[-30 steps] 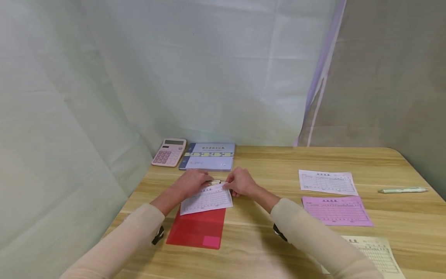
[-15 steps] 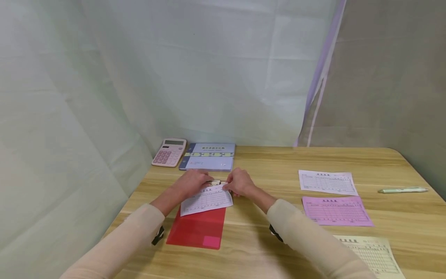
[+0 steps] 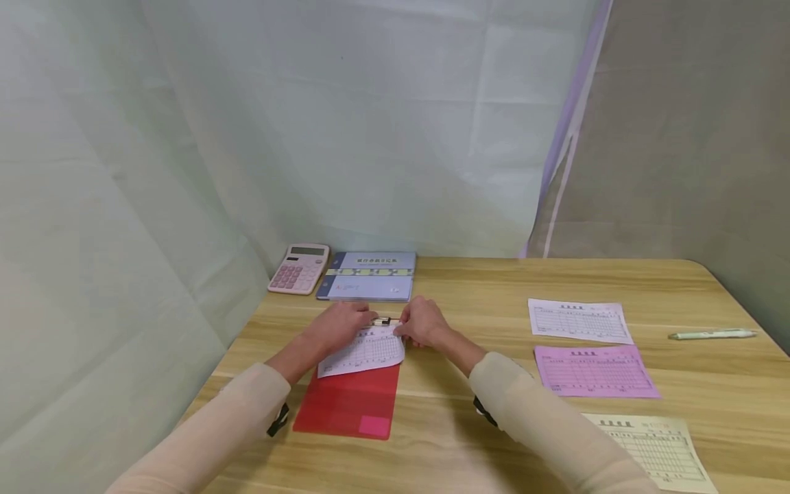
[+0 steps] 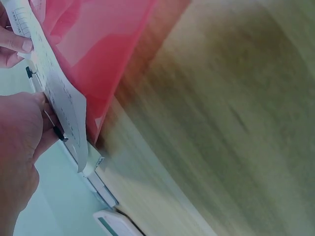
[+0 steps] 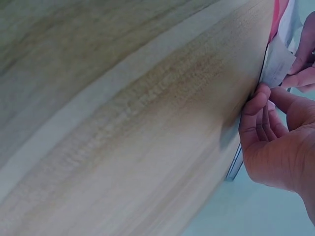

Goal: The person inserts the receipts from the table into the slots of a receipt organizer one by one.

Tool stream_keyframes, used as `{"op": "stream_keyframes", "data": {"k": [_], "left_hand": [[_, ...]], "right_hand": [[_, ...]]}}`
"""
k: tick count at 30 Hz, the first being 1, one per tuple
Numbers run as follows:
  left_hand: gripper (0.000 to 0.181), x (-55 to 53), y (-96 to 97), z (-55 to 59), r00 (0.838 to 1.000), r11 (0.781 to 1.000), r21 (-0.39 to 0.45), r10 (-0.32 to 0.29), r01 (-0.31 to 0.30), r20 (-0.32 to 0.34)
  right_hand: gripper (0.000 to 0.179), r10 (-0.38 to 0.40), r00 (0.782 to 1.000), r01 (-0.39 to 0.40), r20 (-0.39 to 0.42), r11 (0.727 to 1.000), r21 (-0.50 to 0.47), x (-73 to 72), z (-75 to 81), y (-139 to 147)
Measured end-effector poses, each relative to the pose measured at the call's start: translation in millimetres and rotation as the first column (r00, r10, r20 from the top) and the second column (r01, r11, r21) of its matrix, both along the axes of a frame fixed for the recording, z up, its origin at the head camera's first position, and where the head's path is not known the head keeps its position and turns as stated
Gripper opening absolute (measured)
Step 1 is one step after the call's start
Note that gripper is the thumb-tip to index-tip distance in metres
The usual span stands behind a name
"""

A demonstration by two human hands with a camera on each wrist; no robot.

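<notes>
White slip (image 3: 365,353) lies between the hands (image 3: 341,325) (image 3: 424,322); red folder (image 3: 345,399) beneath it.

The folder (image 3: 345,403) lies before the book (image 3: 370,280) — calculator (image 3: 299,269) to the book's left, pen (image 3: 712,335) far right.

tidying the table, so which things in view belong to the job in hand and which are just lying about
In the job:
white printed form, pinched by the right hand
metal clip, held by the left hand
red clip folder, partly under that form

Apparently just lying about:
pink calculator
blue journal
other white form
pink form
pale yellow form
pale green pen
</notes>
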State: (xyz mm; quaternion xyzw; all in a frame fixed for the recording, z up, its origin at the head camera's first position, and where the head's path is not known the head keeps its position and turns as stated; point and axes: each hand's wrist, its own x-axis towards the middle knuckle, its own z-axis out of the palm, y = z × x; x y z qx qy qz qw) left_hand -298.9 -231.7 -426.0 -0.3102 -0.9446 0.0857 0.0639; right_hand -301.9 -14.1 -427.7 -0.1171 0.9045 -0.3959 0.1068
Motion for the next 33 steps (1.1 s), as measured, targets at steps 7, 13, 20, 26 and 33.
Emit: {"op": "stream_keyframes", "data": {"k": [7,13,20,26,33], "left_hand": [[0.034,-1.5,-1.2,-1.1,1.000,1.000,0.018,-0.002,0.002,0.011],[0.035,-1.6,-1.8,-2.0,0.999,1.000,0.023,0.010,-0.011,0.036],[0.038,-0.1,-0.4,-1.0,0.999,1.000,0.024,0.019,-0.020,0.050],[0.038,2.2,0.1,0.2,0.999,1.000,0.013,0.016,-0.016,0.039],[0.041,2.8,0.0,-0.7,0.999,1.000,-0.013,0.026,-0.025,0.042]], "right_hand": [[0.024,-0.007,1.000,0.007,-0.002,1.000,0.029,-1.7,0.6,-1.7],[0.023,0.003,1.000,-0.002,-0.027,0.999,0.047,-0.5,1.8,-2.7],[0.021,0.004,0.999,-0.001,-0.051,0.999,0.049,1.3,1.9,-3.1],[0.022,-0.004,1.000,0.006,-0.031,0.998,0.058,0.5,2.0,-4.3],[0.023,-0.008,1.000,0.009,-0.016,0.997,0.076,-1.3,1.4,-5.0]]}}
